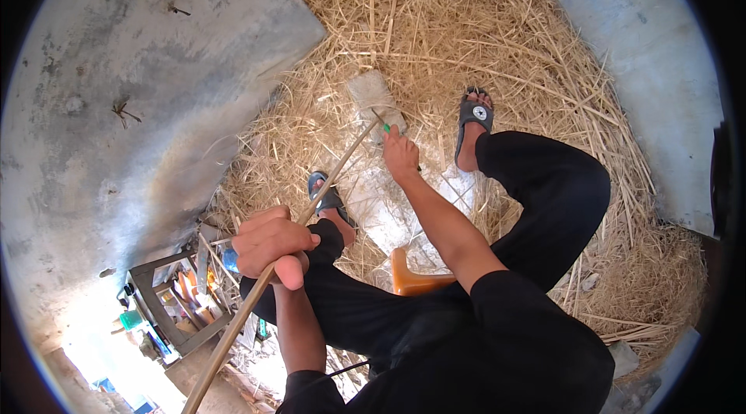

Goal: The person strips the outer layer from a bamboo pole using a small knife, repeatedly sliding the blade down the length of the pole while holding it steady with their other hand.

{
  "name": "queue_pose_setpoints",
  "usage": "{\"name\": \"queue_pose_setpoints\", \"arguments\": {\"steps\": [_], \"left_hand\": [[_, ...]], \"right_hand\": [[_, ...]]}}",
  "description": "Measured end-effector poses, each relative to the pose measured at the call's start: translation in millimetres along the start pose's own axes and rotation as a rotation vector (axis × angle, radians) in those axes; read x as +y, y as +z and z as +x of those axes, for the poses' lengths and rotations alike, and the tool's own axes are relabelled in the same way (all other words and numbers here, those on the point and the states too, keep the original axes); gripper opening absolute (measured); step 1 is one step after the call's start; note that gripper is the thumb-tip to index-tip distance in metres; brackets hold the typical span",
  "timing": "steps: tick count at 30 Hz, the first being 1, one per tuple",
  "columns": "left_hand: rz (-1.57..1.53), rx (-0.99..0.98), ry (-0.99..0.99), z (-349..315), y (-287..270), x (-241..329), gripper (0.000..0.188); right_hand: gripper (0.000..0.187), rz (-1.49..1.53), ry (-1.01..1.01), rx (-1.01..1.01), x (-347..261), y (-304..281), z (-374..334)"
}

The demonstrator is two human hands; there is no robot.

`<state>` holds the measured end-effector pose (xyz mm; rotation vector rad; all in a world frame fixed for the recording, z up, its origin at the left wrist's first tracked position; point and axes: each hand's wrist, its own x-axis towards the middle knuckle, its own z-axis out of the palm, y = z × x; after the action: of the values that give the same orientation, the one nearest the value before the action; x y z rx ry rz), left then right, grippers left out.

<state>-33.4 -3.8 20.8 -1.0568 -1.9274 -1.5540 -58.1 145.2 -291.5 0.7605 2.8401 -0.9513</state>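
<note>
A long, thin wooden stick (pixel 342 163) slants from the lower left up to the middle of the view. My left hand (pixel 272 247) is closed around it, fingers wrapped over the top. My right hand (pixel 400 154) grips a small green-handled tool (pixel 387 128), most of whose handle is hidden in the fingers. Its thin dark tip lies at the far end of the stick and seems to touch it; whether it is a blade I cannot tell. Just under that end, a grey stone block (pixel 371 92) rests on the straw.
Loose straw (pixel 528 49) covers the floor between grey walls (pixel 155 49). My sandalled feet (pixel 470 115) stand either side of the block. An orange-brown plastic stool (pixel 412 280) shows beneath me. At lower left, a wooden frame (pixel 148 297) holds assorted tools and bottles.
</note>
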Motion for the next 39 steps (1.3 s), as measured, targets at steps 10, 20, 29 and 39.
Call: {"name": "queue_pose_setpoints", "arguments": {"steps": [10,20,29,39], "left_hand": [[0.007,0.045,-0.049,-1.5,-8.3,-7.5,0.071],[-0.062,0.020,0.008,1.6,-2.5,-7.8,0.065],[0.015,0.126,-0.070,-2.1,-6.7,-6.1,0.067],[0.058,0.079,-0.081,-3.6,-5.7,-5.3,0.071]], "right_hand": [[0.040,1.321,0.418,-0.610,34.8,-17.0,30.9],[0.040,0.022,0.361,-0.164,26.3,15.8,9.6],[0.044,0.327,0.398,-0.119,28.0,-8.2,14.0],[0.029,-0.025,-0.156,-0.057,31.4,3.4,58.5]]}}
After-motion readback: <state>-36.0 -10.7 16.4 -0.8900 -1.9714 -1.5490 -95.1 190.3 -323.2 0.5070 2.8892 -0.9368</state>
